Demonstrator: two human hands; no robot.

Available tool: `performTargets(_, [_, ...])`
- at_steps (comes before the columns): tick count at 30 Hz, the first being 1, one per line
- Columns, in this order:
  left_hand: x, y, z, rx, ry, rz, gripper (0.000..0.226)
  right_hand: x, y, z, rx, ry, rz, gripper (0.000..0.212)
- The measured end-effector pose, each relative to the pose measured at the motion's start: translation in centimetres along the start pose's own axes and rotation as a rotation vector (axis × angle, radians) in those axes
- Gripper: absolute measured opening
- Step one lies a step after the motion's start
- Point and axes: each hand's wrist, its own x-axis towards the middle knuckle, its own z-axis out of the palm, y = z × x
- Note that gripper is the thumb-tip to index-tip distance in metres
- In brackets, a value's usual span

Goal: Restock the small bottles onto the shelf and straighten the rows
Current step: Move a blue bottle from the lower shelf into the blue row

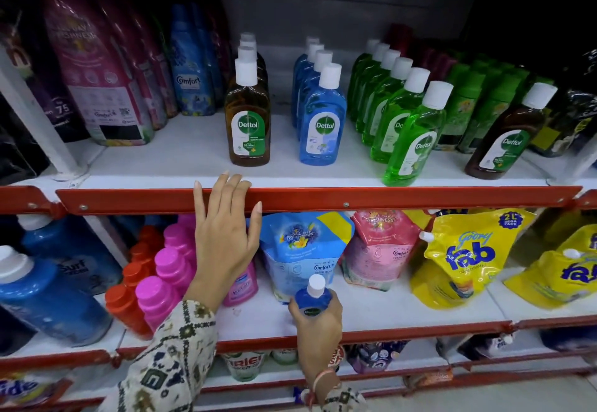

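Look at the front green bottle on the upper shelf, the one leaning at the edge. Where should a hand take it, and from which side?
Grip the front green bottle around its flat-sided body below the white cap, coming from the open aisle side in front. It leans and stands at the red shelf edge, with its row packed close behind, so the front is probably the only free approach.
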Motion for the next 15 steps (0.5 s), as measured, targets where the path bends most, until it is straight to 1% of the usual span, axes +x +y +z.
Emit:
performTargets(3, [0.0,-0.3,0.1,0.008,-0.013,0.013,0.045,0.0,-0.9,-1.4,0.03,-0.004,-0.049,0.076])
performTargets(6, [0.0,-0.5,0.1,0.004,-0.027,0.028,0.047,0.3,-3.4,-3.5,0.082,-0.005,-0.094,0.078])
performTargets(8, [0.0,-0.6,0.0,-0.001,-0.034,0.042,0.048,0.8,-5.8,-5.1,0.124,-0.004,-0.148,0.08])
performTargets(11, [0.0,-0.7,-0.4,-0.012,-0.044,0.061,0.049,1.8,-10.0,-7.8,0.185,-0.049,-0.23,0.079])
performTargets(13, [0.0,-0.7,-0.6,-0.023,-0.059,0.064,0.05,2.6,-13.1,-9.5,0.225,-0.078,-0.304,0.073])
performTargets(15, [0.0,-0.7,-0.8,-0.033,-0.067,0.062,0.051,3.3,-16.4,-10.9,0.218,-0.067,-0.385,0.067])
